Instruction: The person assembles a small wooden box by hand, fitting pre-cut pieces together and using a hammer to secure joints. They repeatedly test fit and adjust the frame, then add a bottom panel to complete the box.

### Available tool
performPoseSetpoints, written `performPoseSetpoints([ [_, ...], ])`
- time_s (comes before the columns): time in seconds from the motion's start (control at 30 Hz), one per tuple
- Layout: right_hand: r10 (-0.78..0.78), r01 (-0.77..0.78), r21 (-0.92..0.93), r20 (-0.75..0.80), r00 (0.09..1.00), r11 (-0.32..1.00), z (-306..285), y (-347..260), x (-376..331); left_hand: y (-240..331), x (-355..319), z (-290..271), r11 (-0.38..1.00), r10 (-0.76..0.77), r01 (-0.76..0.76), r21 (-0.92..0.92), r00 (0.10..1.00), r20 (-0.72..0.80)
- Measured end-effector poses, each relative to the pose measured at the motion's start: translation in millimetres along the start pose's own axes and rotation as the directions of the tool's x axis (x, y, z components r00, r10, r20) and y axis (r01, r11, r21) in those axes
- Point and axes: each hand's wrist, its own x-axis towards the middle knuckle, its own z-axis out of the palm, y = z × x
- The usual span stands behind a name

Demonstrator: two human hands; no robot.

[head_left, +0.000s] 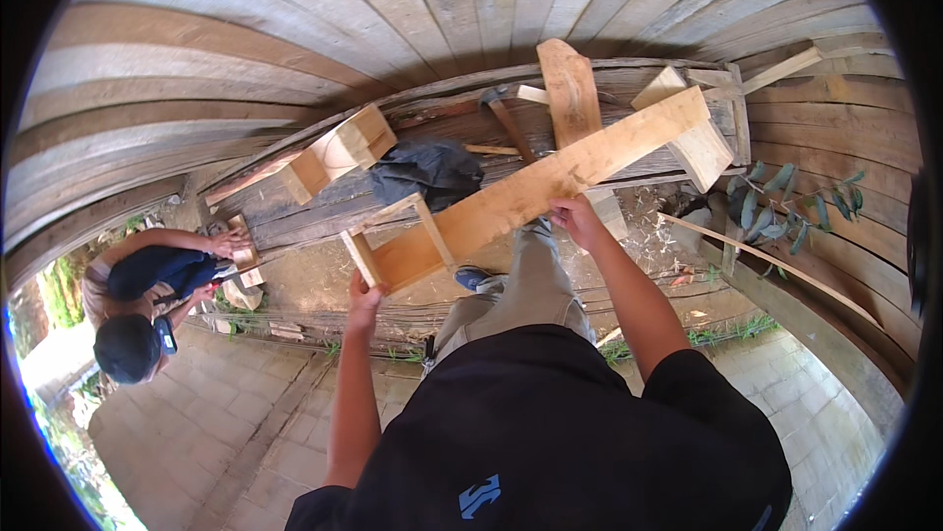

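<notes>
A long light-brown wooden board (550,192) slants up to the right in front of me, with short wooden pieces forming a small frame (429,228) at its left end. My left hand (363,299) is closed on the corner of that end. Farther along, my right hand (580,221) grips the board's near edge, thumb on its upper face. Under and behind it lies a dark, weathered wooden bench top (295,222). A crumpled dark cloth (427,172) rests there, beside a tool with a wooden handle and dark metal head (506,123).
At left, a co-worker (147,285) crouches with hands at a small wooden piece. A boxy wooden piece (344,150) and upright offcut (570,94) sit on the bench. Plank walls (442,0) enclose the back. Right of me are a leafy branch (786,202) and a long thin stick (776,266).
</notes>
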Motion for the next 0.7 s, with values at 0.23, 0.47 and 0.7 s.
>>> performPoseSetpoints([
  [0.23,-0.826,0.238,-0.804,-0.465,0.318,0.544,-1,-13,3,33,11,16,0.999,-0.047,0.046,0.023,0.998,0.036],
  [0.47,-0.785,0.463,-0.886,0.304,0.539,-0.025,39,-120,50,13,-8,29,0.992,-0.127,0.127,-0.011,0.991,-0.031],
  [0.7,-0.539,0.065,-0.909,0.301,0.786,-0.413,81,-130,171,-15,-29,28,0.984,-0.180,0.181,-0.003,0.981,-0.073],
])
